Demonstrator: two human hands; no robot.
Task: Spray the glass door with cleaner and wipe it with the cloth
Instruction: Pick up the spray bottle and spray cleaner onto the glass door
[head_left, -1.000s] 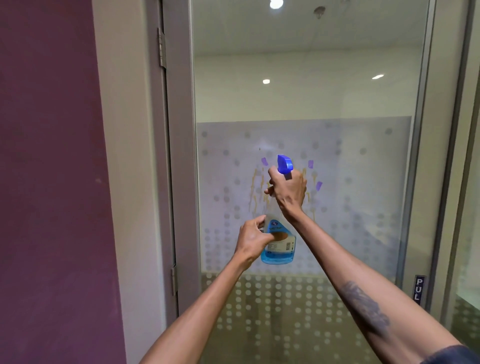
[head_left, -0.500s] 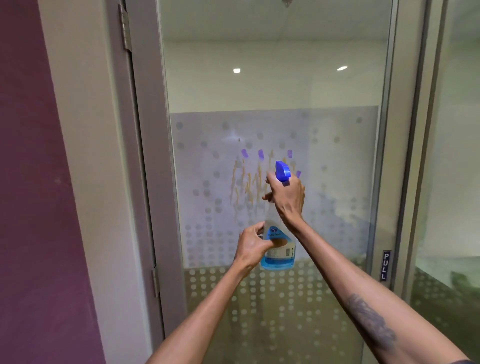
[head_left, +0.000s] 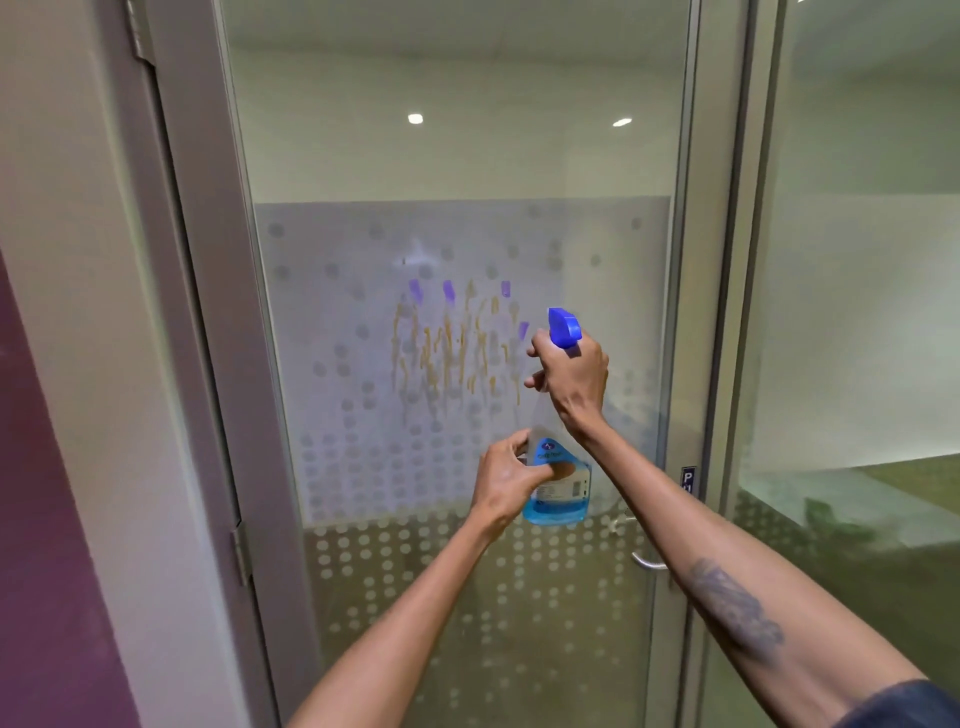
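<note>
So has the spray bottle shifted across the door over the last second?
Yes: the spray bottle moved right, from in front of the orange streaks to their right edge.

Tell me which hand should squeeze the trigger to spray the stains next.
The right hand. It wraps the blue spray head of the bottle, beside the orange streaks. The left hand only steadies the base.

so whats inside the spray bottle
Blue liquid fills only the bottom of the clear spray bottle; above it the body looks empty. The label and the left hand cover part of the middle, and the right hand hides the neck.
</note>
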